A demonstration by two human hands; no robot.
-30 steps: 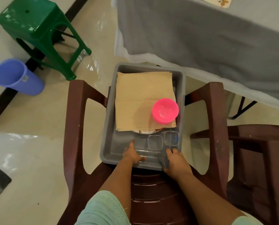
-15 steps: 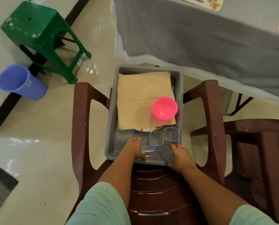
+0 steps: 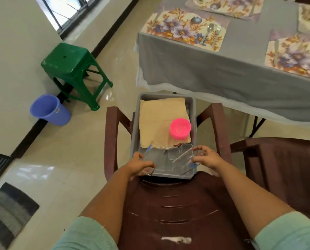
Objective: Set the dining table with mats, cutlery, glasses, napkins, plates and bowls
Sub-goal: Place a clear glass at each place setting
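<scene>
So both hands are down at the near end of the grey tub [image 3: 136,123], which sits on the seat of a dark brown plastic chair [image 3: 168,204]. The left hand [image 3: 139,165] has its fingers curled round a clear glass [image 3: 150,156] that's tipped over on its side, and the right hand [image 3: 207,158] is pinching another clear glass [image 3: 184,156], also tilted, thumb on the near side. Two more clear square glasses [image 3: 174,152] stand upright between the hands, just beside each other. Further back in the tub there's a stack of tan napkins [image 3: 159,120] with a pink bowl [image 3: 180,127] sitting on its right near corner, and a bit of a plate peeks out under the stack.

The table [image 3: 195,69] with the grey cloth is off to the far right, floral mats [image 3: 184,27] already laid, a spoon [image 3: 208,32] and fork [image 3: 216,34] lying on the nearest-left one. Far left on the floor: a green stool [image 3: 69,64] and a blue bucket [image 3: 48,110].
</scene>
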